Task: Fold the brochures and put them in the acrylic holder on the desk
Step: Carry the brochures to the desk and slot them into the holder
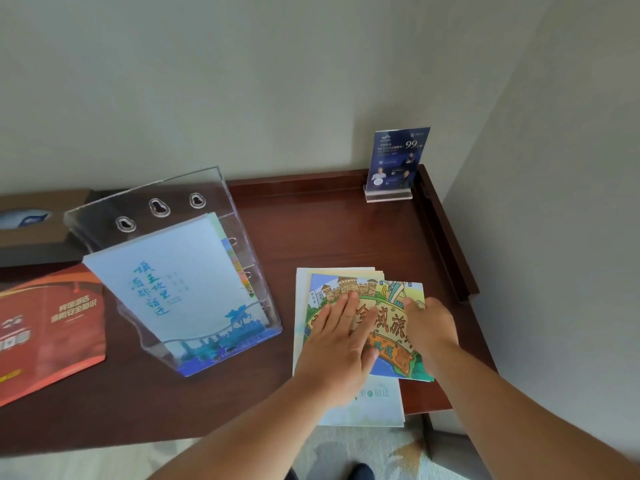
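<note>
Left hand [341, 336], fingers flat together, pins the lower-right brochure [388, 322]; the right hand [431, 329], seemingly pinching its edge, should crease squarely.

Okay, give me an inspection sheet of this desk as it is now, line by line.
Surface: dark reddish-brown wooden desk with raised back and right edges.
Job's things: clear acrylic holder stands left of centre, pale blue brochure standing inside; colourful cartoon-printed brochure lies on a pale whitish brochure, front right.
Clutter: red leaflet at left; brown tissue box behind it; blue card in clear stand, back right corner.
Grippers: left hand presses flat on the cartoon brochure; right hand rests on its right part, grip unclear.
Cables: nothing seen.
Surroundings: plain pale wall; patterned carpet below.
</note>
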